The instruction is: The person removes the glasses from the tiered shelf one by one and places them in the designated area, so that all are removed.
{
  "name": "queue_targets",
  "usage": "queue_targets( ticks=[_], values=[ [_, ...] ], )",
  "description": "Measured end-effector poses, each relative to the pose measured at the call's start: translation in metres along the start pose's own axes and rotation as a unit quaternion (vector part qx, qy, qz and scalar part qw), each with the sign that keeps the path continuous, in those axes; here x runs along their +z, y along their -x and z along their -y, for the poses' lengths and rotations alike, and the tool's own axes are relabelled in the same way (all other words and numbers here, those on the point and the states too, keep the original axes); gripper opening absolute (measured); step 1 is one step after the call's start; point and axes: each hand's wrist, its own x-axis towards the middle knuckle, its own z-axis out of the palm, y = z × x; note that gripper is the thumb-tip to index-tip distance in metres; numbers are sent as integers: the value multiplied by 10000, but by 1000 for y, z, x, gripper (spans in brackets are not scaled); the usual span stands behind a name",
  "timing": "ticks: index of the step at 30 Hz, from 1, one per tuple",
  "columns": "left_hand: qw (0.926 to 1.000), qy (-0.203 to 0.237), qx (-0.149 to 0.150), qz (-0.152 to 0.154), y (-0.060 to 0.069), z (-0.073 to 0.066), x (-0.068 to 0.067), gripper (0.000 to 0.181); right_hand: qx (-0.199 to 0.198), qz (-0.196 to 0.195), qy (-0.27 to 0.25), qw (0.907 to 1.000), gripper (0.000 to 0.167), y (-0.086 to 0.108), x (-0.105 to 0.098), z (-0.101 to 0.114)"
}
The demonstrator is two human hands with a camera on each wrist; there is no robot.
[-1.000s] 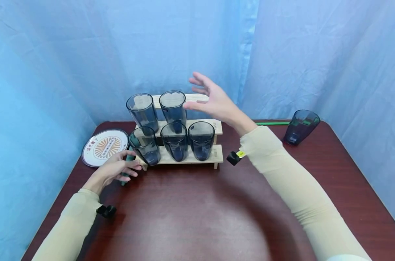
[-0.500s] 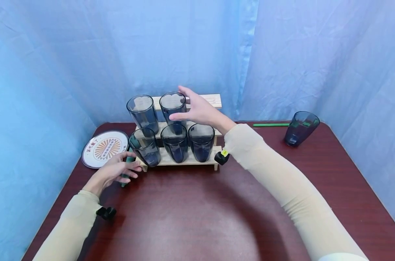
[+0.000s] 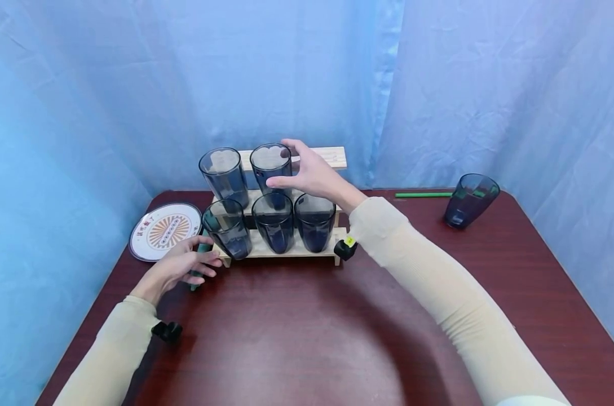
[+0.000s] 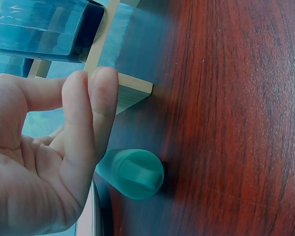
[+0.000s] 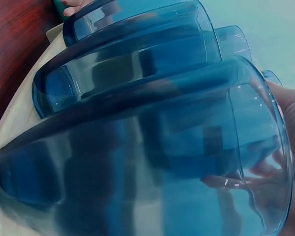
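Five tinted glasses stand on a tiered wooden rack. My right hand grips the back-row right glass, thumb in front and fingers around the far side. In the right wrist view, part of that hand shows beyond the rim of a large near glass. My left hand is at the rack's lower left end, fingers loosely bent; contact with the wood cannot be told. The left wrist view shows this hand beside the rack's end and a green capped object.
A round patterned plate lies left of the rack. Toward the table's back right, another tinted glass stands tilted in view near a green stick. Blue curtains hang behind and at both sides.
My right hand has moved left and slightly down from above the rack's right side, and its fingers have come around the back-row right glass. The left hand has barely moved.
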Motion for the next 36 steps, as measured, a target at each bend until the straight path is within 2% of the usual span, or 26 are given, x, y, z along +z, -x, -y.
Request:
queue_targets(
  ticks=[9,20,27,32,36],
  values=[
    [9999,85,-13,72,2,-4,0,59,173,-106,-79,9998,98,2,0,3],
    [10000,45,-65,28,3,-1,-3,57,164,-271,-237,9992,96,3,4,4],
    [9998,123,-52,140,2,-1,-2,66,155,-327,-373,9987,94,4,3,4],
    [9997,101,10,212,6,-2,-3,69,28,-367,-546,9978,95,7,-7,5],
    [9997,94,40,239,8,-2,-4,70,-53,-560,-637,9964,94,13,-24,8]
  ],
)
